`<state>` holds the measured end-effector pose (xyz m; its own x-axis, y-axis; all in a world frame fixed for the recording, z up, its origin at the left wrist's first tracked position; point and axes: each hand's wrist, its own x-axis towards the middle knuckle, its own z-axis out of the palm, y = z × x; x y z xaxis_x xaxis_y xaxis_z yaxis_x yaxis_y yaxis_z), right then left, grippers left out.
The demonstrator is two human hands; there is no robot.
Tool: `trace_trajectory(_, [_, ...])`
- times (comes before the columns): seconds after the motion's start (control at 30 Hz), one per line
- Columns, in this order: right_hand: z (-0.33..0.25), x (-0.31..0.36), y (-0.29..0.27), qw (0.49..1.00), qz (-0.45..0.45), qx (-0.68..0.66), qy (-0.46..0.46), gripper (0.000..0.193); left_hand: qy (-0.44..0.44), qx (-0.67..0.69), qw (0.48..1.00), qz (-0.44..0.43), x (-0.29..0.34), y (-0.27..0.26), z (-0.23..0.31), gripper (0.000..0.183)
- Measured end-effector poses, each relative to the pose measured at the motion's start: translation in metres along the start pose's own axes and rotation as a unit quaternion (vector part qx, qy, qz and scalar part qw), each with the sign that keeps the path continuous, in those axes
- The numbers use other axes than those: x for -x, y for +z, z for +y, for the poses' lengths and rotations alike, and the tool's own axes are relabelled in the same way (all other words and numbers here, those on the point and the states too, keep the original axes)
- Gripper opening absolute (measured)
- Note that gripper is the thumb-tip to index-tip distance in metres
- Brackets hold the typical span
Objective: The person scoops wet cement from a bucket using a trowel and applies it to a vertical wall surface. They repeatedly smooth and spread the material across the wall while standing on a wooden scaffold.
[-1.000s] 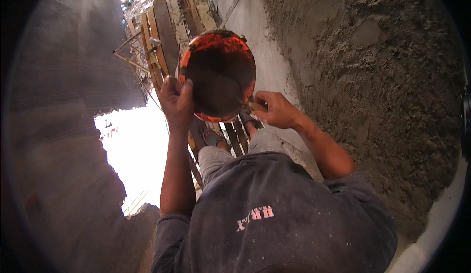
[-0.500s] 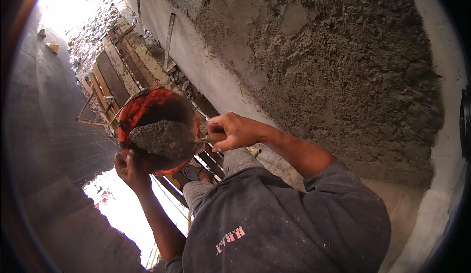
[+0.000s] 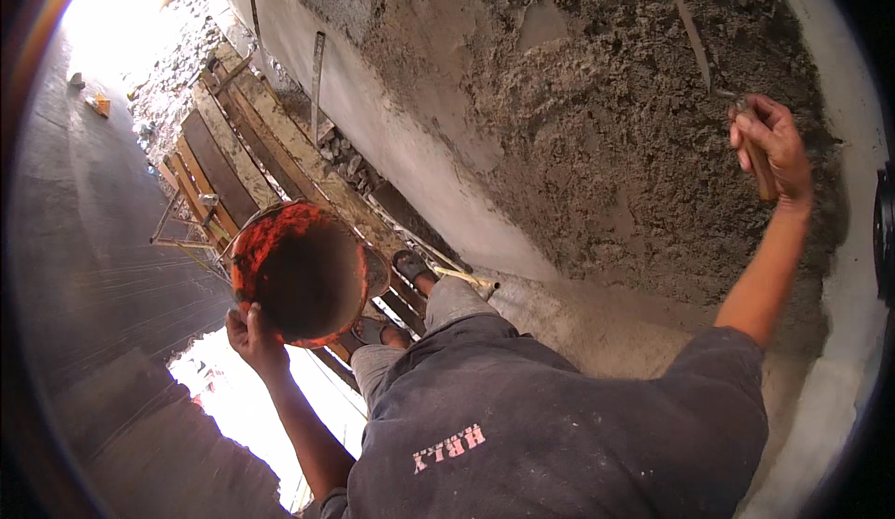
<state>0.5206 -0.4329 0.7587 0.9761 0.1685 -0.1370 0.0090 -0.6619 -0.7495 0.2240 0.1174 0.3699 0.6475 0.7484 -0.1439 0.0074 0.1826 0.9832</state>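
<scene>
My left hand is closed on the near rim of an orange-red bucket, which is caked with mortar and dark inside. Up at the right, my right hand grips the wooden handle of a trowel. Its thin blade is seen edge-on against the wall, beside rough grey wet mortar. Whether the blade touches the mortar I cannot tell. The mortar covers a wide patch of wall, with smoother areas toward its left.
Wooden planks form a platform under my sandalled feet, with gaps between boards. Rubble lies beyond it at upper left. A thin strip leans on the wall. A pipe end sits by my knee. Grey wall stands on the left.
My right hand has swung from the bucket up to the wall at the right with the trowel. The mortar heap on the blade over the bucket is no longer seen there. The left hand still holds the bucket.
</scene>
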Motion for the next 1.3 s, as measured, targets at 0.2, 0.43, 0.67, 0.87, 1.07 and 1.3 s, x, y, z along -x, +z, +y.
trace_trajectory(0.2, [-0.008, 0.004, 0.11, 0.968, -0.148, 0.199, -0.038, 0.02, 0.083, -0.043, 0.994, -0.055, -0.018, 0.053, 0.01, 0.029])
trace_trajectory(0.43, [0.025, 0.009, 0.357, 0.836, -0.1, 0.448, -0.3, 0.012, 0.138, -0.18, 0.968, -0.106, -0.01, 0.098, 0.071, 0.025])
trace_trajectory(0.67, [-0.029, 0.0, 0.437, 0.757, -0.041, 0.524, -0.389, 0.012, 0.232, -0.233, 0.937, -0.115, -0.011, 0.097, 0.078, 0.024])
trace_trajectory(0.87, [-0.013, 0.02, 0.459, 0.767, -0.234, 0.426, -0.42, 0.014, 0.259, -0.126, 0.952, -0.106, -0.012, 0.084, 0.075, 0.027])
trace_trajectory(1.07, [0.009, 0.036, 0.467, 0.85, -0.342, 0.23, -0.328, 0.021, 0.265, -0.181, 0.945, -0.059, -0.003, 0.061, 0.068, 0.024])
trace_trajectory(1.3, [0.003, 0.037, 0.444, 0.892, -0.41, 0.02, -0.19, 0.027, 0.262, -0.152, 0.952, 0.038, 0.005, 0.043, 0.066, 0.021])
